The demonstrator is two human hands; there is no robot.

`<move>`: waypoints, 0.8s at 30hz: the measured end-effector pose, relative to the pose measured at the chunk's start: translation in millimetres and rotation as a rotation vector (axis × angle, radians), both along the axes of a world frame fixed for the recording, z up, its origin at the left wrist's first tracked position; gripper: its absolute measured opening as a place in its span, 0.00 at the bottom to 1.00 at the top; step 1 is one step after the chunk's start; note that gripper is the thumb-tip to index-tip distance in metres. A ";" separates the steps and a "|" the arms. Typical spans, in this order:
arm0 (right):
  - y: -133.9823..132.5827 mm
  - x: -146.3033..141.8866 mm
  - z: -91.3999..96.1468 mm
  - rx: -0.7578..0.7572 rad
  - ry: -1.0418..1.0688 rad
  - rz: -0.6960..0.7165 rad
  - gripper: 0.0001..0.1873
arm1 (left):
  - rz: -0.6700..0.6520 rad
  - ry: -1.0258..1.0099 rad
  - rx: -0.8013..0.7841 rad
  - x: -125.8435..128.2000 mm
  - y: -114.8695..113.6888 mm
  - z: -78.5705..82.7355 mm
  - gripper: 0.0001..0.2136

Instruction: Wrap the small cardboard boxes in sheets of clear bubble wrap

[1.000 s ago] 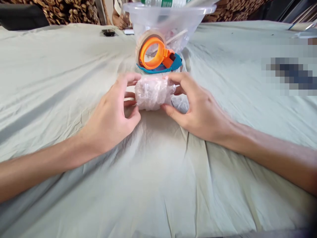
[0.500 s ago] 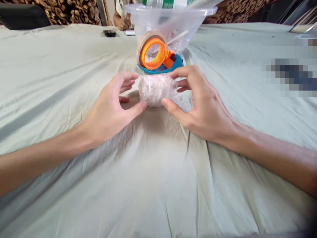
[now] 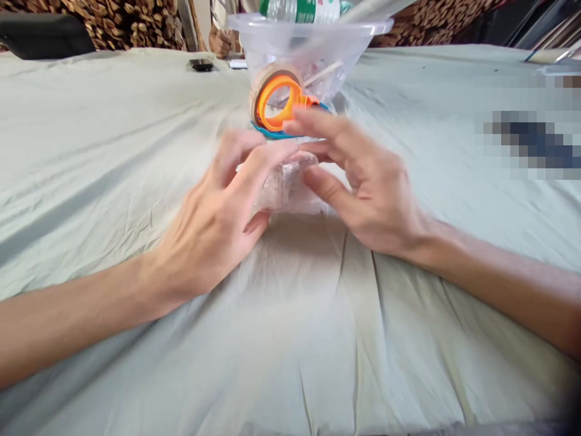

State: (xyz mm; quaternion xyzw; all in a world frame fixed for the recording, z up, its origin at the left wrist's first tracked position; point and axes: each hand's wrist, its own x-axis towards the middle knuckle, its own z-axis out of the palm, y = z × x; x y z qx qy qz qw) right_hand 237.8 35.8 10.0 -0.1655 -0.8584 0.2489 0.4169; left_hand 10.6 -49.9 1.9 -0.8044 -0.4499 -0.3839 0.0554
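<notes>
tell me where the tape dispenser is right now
In the head view, the tape dispenser sits top centre on the cloth, against the clear plastic bowl, just beyond the right hand.

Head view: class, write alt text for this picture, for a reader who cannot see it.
Two bare hands, left hand and right hand, close on a small plastic-wrapped bundle lying on a pale green cloth. Just beyond stands an orange and blue tape dispenser, with a clear plastic tub behind it.

A clear plastic tub [image 3: 345, 45], black phone [image 3: 201, 64] and stacked firewood [image 3: 131, 24] lie beyond.
</notes>
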 end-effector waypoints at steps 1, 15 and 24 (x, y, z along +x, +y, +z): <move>-0.4 0.9 0.9 0.064 -0.044 -0.044 0.16 | -0.011 0.022 0.003 0.1 -0.9 -0.6 0.35; -1.2 6.1 -1.3 0.180 0.050 -0.191 0.08 | 0.042 0.155 0.004 6.2 -8.4 7.4 0.25; 0.2 5.7 -1.5 0.239 0.048 -0.234 0.09 | 0.025 0.116 -0.021 2.2 -2.6 3.1 0.29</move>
